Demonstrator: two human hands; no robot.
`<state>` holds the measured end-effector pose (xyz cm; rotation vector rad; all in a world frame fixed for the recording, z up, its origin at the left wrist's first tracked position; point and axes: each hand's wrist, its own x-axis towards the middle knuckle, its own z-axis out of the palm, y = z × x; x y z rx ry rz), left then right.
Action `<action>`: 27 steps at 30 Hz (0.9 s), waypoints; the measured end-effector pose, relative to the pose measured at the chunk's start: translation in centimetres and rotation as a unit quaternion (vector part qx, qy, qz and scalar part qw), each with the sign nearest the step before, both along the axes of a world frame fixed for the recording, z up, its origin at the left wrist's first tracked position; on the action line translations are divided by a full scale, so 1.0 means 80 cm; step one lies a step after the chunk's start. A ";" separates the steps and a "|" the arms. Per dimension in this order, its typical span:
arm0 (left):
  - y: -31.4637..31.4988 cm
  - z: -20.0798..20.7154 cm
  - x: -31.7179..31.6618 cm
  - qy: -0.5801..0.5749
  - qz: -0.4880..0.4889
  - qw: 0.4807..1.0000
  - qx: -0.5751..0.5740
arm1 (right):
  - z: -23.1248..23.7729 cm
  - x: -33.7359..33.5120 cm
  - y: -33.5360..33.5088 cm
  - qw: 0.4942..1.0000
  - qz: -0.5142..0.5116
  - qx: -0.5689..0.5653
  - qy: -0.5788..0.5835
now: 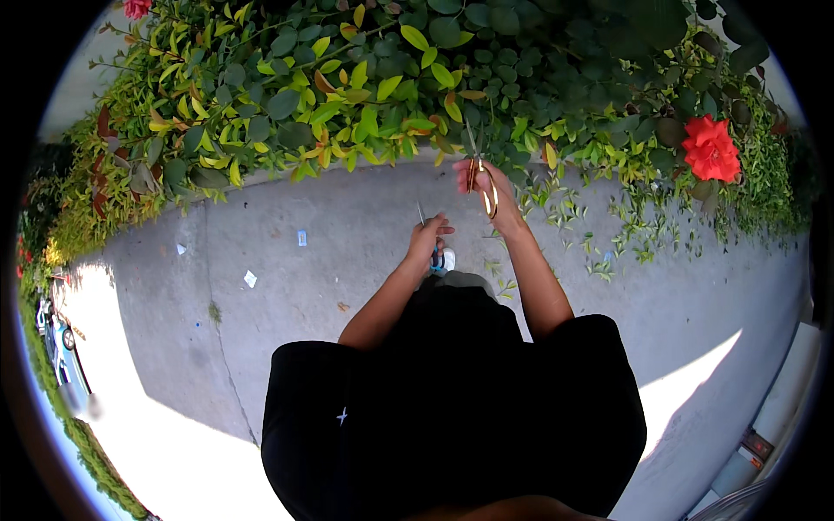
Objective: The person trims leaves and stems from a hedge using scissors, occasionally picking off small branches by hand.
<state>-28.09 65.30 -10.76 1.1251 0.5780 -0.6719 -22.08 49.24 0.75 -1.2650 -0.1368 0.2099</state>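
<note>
My right hand (484, 180) is closed on a pair of scissors with gold-coloured handles (492, 201). Their blades (473, 141) point up into the lower leaves of a green and yellow hedge (365, 104). Lower and to the left, my left hand (426, 239) grips a second pair of scissors, with blue handles (436, 260). A thin blade (420, 212) sticks out above its fingers, clear of the leaves. Whether either pair has its blades apart is too small to tell.
Cut leaves and sprigs (638, 234) lie on the grey pavement (287, 304) to the right, below the hedge. Scraps of paper (250, 279) lie to the left. A red flower (711, 148) stands out at the hedge's right. A parked car (69, 356) shows at the far left.
</note>
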 end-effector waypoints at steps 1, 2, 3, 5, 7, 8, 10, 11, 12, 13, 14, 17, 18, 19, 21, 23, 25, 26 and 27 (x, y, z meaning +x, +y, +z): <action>-0.002 0.001 -0.004 -0.003 -0.002 1.000 -0.005 | 0.018 0.015 -0.002 0.999 -0.017 -0.011 -0.038; -0.002 0.003 -0.008 -0.007 -0.003 1.000 -0.009 | 0.030 0.029 -0.006 0.999 -0.019 -0.010 -0.045; -0.003 0.004 -0.012 -0.013 -0.004 1.000 -0.009 | 0.039 0.042 -0.009 0.998 -0.031 0.018 -0.047; -0.004 0.005 -0.022 -0.016 0.001 1.000 -0.012 | 0.060 0.056 -0.010 0.997 -0.040 0.047 -0.056; -0.003 0.007 -0.033 -0.027 -0.004 1.000 -0.012 | 0.079 0.060 -0.009 0.991 -0.094 0.083 -0.051; -0.001 0.005 -0.038 -0.033 -0.007 0.999 -0.013 | 0.081 0.058 -0.008 0.991 -0.091 0.082 -0.058; 0.001 -0.002 -0.046 -0.051 -0.005 0.998 -0.021 | 0.078 0.041 -0.010 0.989 -0.143 -0.028 0.017; 0.006 -0.003 -0.049 -0.047 -0.008 0.999 -0.023 | 0.067 0.032 -0.004 0.989 -0.149 -0.002 0.024; 0.008 -0.004 -0.051 -0.041 -0.013 0.999 -0.027 | 0.056 0.018 -0.002 0.991 -0.133 -0.019 0.027; 0.011 -0.005 -0.050 -0.040 -0.020 0.999 -0.024 | 0.046 0.003 0.000 0.992 -0.120 -0.037 0.030; 0.014 -0.006 -0.048 -0.044 -0.025 0.998 -0.026 | 0.035 -0.013 0.005 0.992 -0.114 -0.045 0.043; 0.023 -0.010 -0.038 -0.035 -0.040 0.998 -0.033 | -0.005 -0.053 0.023 0.987 -0.123 -0.056 0.083; 0.025 -0.011 -0.033 -0.035 -0.047 0.997 -0.040 | -0.018 -0.067 0.028 0.983 -0.134 -0.059 0.112; 0.028 -0.012 -0.028 -0.035 -0.054 0.997 -0.048 | -0.030 -0.078 0.031 0.981 -0.143 -0.061 0.113; 0.036 -0.005 -0.014 -0.045 -0.082 0.994 -0.053 | -0.052 -0.095 0.039 0.959 -0.205 -0.047 0.189; 0.050 0.003 -0.001 -0.057 -0.108 0.991 -0.055 | -0.084 -0.112 0.040 0.945 -0.248 -0.051 0.206; 0.068 0.003 0.009 -0.070 -0.150 0.985 -0.044 | -0.101 -0.124 0.053 0.928 -0.291 -0.056 0.224; 0.076 0.002 0.013 -0.069 -0.157 0.984 -0.049 | -0.104 -0.130 0.060 0.923 -0.313 -0.057 0.217; 0.087 0.000 0.018 -0.069 -0.164 0.983 -0.053 | -0.108 -0.133 0.067 0.918 -0.333 -0.058 0.209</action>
